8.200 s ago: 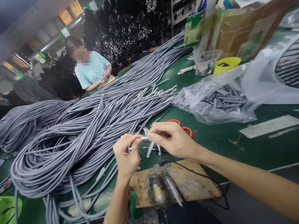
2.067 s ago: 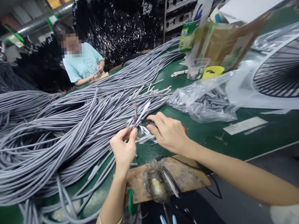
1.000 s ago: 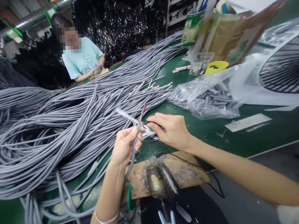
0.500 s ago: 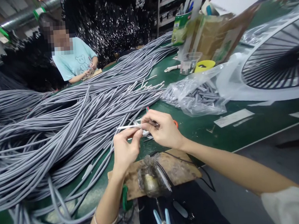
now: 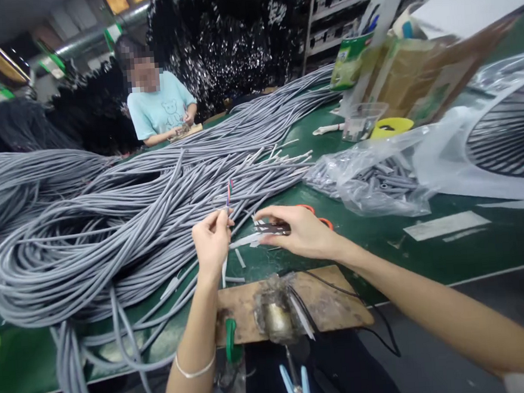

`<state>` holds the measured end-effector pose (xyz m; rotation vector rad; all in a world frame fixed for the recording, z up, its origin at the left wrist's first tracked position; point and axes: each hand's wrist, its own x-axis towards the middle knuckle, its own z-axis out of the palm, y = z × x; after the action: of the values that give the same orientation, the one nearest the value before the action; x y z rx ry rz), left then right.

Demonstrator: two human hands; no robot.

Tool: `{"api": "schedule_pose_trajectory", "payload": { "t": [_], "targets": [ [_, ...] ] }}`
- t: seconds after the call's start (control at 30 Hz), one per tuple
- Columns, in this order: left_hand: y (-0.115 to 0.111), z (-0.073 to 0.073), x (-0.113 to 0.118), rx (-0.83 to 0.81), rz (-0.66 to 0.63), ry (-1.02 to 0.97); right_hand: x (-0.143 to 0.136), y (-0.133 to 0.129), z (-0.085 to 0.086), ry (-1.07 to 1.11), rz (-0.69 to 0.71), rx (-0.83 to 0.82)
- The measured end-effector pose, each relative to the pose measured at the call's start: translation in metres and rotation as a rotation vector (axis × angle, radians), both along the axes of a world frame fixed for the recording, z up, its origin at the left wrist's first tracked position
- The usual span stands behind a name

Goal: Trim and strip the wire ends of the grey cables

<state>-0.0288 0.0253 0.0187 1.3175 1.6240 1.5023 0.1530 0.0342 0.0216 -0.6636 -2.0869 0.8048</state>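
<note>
My left hand (image 5: 212, 239) is closed in a pinch on a cable end, from which thin coloured wires (image 5: 229, 191) stick up above the fingertips. A white strand hangs below that hand. Just to the right, my right hand (image 5: 303, 232) is closed around a small dark metal tool (image 5: 273, 227) whose tip points left. A white strip (image 5: 245, 241) lies at the tool's lower side; whether the fingers touch it I cannot tell. Behind the right hand, orange-red handles (image 5: 325, 222) show on the green table. The hands are a little apart.
Grey cables (image 5: 125, 230) cover the table's left and middle. A clear bag of grey tube pieces (image 5: 377, 179) lies right, beside a white fan (image 5: 500, 144). In front, a wooden board (image 5: 336, 293) carries a soldering-stained metal block (image 5: 277, 318). A co-worker (image 5: 163, 107) sits across.
My hands were together at a white strand and have moved apart. Coloured wires now stand up from my left hand, and the dark tool shows more plainly in my right. The view has shifted.
</note>
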Motion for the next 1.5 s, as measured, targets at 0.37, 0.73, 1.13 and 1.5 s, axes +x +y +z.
{"api": "schedule_pose_trajectory", "payload": {
  "t": [0.37, 0.73, 1.13, 1.5],
  "targets": [
    [-0.019, 0.006, 0.027, 0.090, -0.169, 0.043, -0.011, 0.003, -0.015, -0.288, -0.595, 0.531],
    [-0.019, 0.004, 0.025, 0.074, -0.249, 0.093, -0.008, 0.007, -0.014, -0.070, -0.478, 0.311],
    [-0.014, -0.007, 0.031, 0.285, -0.302, 0.386, -0.007, 0.016, -0.009, 0.288, -0.308, -0.039],
    [-0.007, -0.010, 0.036, -0.028, -0.167, 0.290, -0.001, 0.021, 0.000, -0.054, -0.378, 0.186]
  ]
}}
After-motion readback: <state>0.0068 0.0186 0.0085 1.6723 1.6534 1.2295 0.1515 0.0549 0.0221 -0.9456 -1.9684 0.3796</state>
